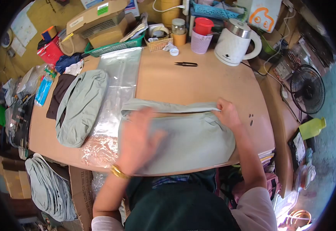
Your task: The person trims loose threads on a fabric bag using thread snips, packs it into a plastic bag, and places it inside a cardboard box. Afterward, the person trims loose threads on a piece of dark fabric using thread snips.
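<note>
Cloth [191, 144] in pale grey-green lies along the near edge of the tabletop [214, 84], where we see the right hand [227, 111] pinching its upper band [175, 108] and the blurred left hand [137, 133], fingers splayed, over its left side, contact indistinct.

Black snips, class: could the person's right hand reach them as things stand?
Probably yes: bare tabletop separates the right hand from the snips, though it must likely first release the pinched pale cloth.

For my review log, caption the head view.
Right hand pinches pale grey-green fabric on a tan tabletop; left hand blurred over it.
</note>
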